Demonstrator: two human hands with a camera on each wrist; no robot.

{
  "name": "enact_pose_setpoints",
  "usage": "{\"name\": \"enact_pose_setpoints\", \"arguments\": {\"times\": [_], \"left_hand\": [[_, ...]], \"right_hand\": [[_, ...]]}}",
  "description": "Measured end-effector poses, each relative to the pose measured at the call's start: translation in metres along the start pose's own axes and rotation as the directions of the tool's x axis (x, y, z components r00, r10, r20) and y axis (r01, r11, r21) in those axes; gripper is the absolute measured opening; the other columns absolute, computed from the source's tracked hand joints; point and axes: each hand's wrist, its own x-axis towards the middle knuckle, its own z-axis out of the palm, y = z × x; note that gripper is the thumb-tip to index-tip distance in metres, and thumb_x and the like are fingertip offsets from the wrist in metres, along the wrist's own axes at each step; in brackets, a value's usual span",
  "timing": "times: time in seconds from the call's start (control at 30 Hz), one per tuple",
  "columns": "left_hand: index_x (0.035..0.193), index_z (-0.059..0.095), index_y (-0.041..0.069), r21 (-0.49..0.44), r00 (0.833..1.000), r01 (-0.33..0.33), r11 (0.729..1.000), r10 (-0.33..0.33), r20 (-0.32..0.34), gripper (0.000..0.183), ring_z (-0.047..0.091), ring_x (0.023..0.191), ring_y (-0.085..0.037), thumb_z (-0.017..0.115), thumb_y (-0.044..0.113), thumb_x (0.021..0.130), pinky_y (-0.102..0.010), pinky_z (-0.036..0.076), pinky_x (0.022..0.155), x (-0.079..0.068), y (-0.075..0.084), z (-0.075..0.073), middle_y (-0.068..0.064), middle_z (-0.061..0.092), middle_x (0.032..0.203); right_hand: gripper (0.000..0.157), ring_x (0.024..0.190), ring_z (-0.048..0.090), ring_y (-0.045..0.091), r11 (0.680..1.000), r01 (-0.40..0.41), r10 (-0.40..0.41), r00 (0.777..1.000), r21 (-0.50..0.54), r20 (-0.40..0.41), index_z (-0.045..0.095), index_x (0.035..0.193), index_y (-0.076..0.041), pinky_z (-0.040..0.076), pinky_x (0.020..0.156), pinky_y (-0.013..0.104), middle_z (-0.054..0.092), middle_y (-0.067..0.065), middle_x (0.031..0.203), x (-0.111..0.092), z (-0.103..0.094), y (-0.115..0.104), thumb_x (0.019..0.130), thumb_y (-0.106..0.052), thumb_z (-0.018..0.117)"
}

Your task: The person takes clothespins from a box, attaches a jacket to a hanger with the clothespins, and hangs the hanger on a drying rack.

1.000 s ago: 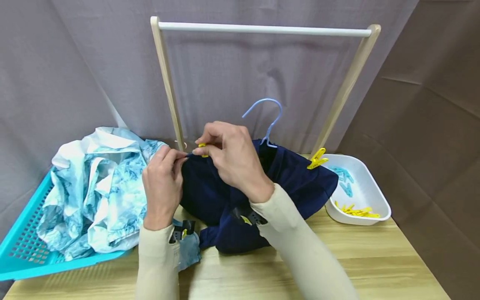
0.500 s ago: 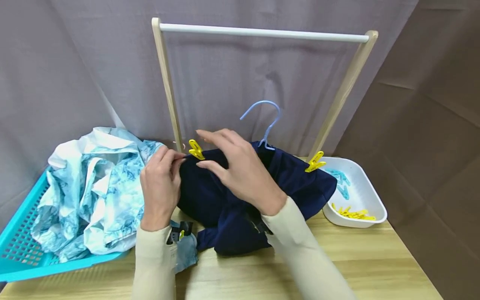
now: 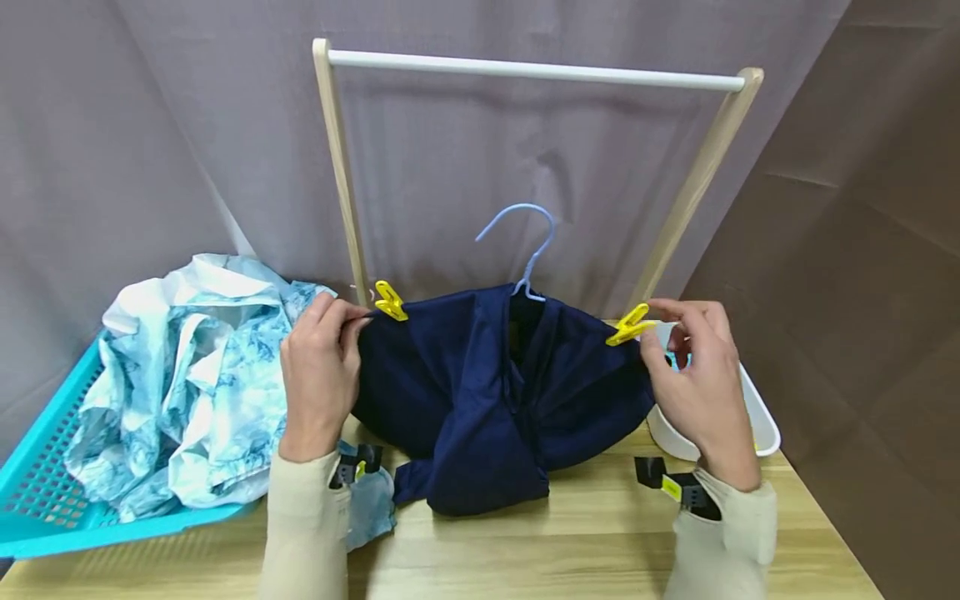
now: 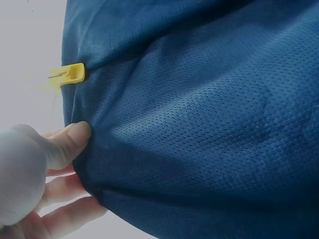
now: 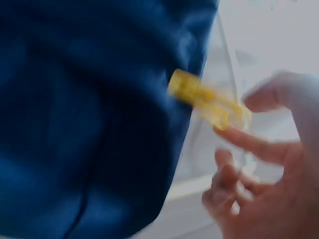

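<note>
A dark navy garment (image 3: 465, 392) of perforated fabric lies bunched on the table, a light blue hanger hook (image 3: 537, 250) rising from its top. My left hand (image 3: 321, 367) pinches its upper left edge, the thumb (image 4: 77, 134) on the near face. Close beside that grip, a yellow clothespin (image 3: 391, 302) is clipped to the edge. A second yellow clothespin (image 3: 632, 325) sits on the upper right edge. My right hand (image 3: 701, 375) has thumb and index finger at either side of this one's handles, the other fingers curled; this clothespin is blurred in the right wrist view.
Left stands a turquoise basket (image 3: 45, 533) with blue-and-white tie-dye cloth (image 3: 202, 392). A white tub (image 3: 765, 425) with clothespins is partly behind my right hand. At the back is a wooden rack with a white bar (image 3: 536, 68). Grey-blue cloth (image 3: 371, 508) lies by my left wrist.
My right hand let go of the left clothespin, which stays clipped on, and crossed right to the other clothespin. My left hand keeps its pinch on the garment's edge.
</note>
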Motion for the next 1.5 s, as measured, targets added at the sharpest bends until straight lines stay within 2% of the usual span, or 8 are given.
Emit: {"name": "enact_pose_setpoints", "arguments": {"times": [0.17, 0.37, 0.67, 0.9, 1.07, 1.27, 1.4, 1.5], "left_hand": [[0.091, 0.074, 0.004, -0.002, 1.0, 0.005, 1.0, -0.005, 0.013, 0.012, 0.061, 0.073, -0.032, 0.066, 0.011, 0.098, -0.043, 0.046, 0.066, 0.003, 0.002, -0.001, -0.011, 0.062, 0.082], [0.092, 0.074, 0.003, 0.002, 1.0, 0.016, 1.0, -0.016, 0.018, 0.009, 0.059, 0.07, -0.03, 0.068, 0.007, 0.096, -0.04, 0.043, 0.064, 0.004, 0.0, -0.005, -0.011, 0.062, 0.082], [0.098, 0.075, 0.001, -0.079, 0.999, 0.012, 0.997, -0.008, 0.051, 0.008, 0.06, 0.084, -0.034, 0.071, 0.007, 0.095, -0.043, 0.046, 0.077, 0.004, -0.002, 0.001, -0.015, 0.064, 0.089], [0.109, 0.074, 0.004, -0.081, 0.992, 0.046, 0.996, -0.035, 0.124, 0.017, 0.062, 0.099, -0.034, 0.072, 0.013, 0.095, -0.045, 0.047, 0.086, 0.002, 0.003, 0.001, -0.016, 0.07, 0.106], [0.104, 0.075, 0.006, -0.136, 0.99, -0.037, 0.99, 0.055, 0.13, 0.011, 0.069, 0.093, -0.027, 0.072, 0.01, 0.095, -0.043, 0.054, 0.083, 0.003, 0.026, -0.007, -0.01, 0.074, 0.101], [0.095, 0.075, 0.01, -0.375, 0.967, -0.102, 0.921, 0.18, 0.179, 0.003, 0.064, 0.072, -0.007, 0.074, 0.01, 0.093, -0.021, 0.054, 0.06, -0.01, 0.109, -0.009, 0.001, 0.071, 0.086], [0.097, 0.075, 0.013, -0.523, 0.94, 0.063, 0.85, 0.124, 0.316, 0.007, 0.06, 0.071, -0.001, 0.07, 0.017, 0.098, -0.013, 0.048, 0.054, -0.03, 0.155, 0.001, 0.006, 0.069, 0.085], [0.099, 0.073, 0.013, -0.524, 0.923, 0.215, 0.824, 0.003, 0.385, 0.009, 0.062, 0.074, 0.0, 0.068, 0.021, 0.099, -0.015, 0.051, 0.056, -0.038, 0.168, 0.006, 0.005, 0.069, 0.088]], "right_hand": [[0.028, 0.074, 0.043, 0.009, 0.991, 0.08, -0.063, 0.986, -0.104, 0.157, 0.071, 0.122, -0.003, 0.032, 0.065, 0.019, 0.06, 0.008, 0.11, -0.004, -0.007, 0.024, 0.095, -0.004, 0.066], [0.006, 0.069, 0.042, 0.001, 0.975, 0.208, -0.189, 0.959, -0.075, 0.21, 0.076, 0.092, -0.01, 0.034, 0.062, 0.018, 0.063, -0.005, 0.085, -0.002, -0.01, 0.026, 0.09, -0.005, 0.076], [0.022, 0.062, 0.039, -0.002, 0.974, 0.224, -0.211, 0.953, -0.034, 0.218, 0.073, 0.083, -0.022, 0.032, 0.06, 0.019, 0.054, -0.014, 0.077, -0.001, -0.024, 0.021, 0.086, -0.001, 0.078], [0.021, 0.06, 0.038, 0.001, 0.991, 0.131, -0.126, 0.968, -0.011, 0.215, 0.07, 0.081, -0.021, 0.03, 0.058, 0.022, 0.048, -0.013, 0.073, -0.005, -0.034, 0.016, 0.089, -0.002, 0.076], [0.01, 0.063, 0.045, 0.01, 0.986, -0.12, 0.088, 0.965, 0.116, 0.249, 0.071, 0.086, -0.01, 0.035, 0.057, 0.027, 0.054, -0.009, 0.076, -0.009, -0.041, 0.004, 0.096, -0.011, 0.071], [0.014, 0.048, 0.036, 0.013, 0.842, -0.402, 0.298, 0.902, 0.36, 0.312, 0.072, 0.093, -0.008, 0.029, 0.044, 0.031, 0.042, -0.011, 0.058, -0.011, -0.029, -0.027, 0.099, -0.019, 0.068], [0.023, 0.068, 0.06, 0.003, 0.711, -0.511, 0.378, 0.857, 0.482, 0.351, 0.071, 0.09, -0.01, 0.052, 0.061, 0.019, 0.062, -0.008, 0.074, -0.018, -0.002, -0.056, 0.105, -0.017, 0.055], [0.026, 0.076, 0.067, 0.009, 0.577, -0.586, 0.418, 0.81, 0.568, 0.411, 0.064, 0.093, -0.004, 0.059, 0.067, 0.025, 0.066, -0.001, 0.083, -0.028, 0.019, -0.083, 0.108, -0.015, 0.045]]}}
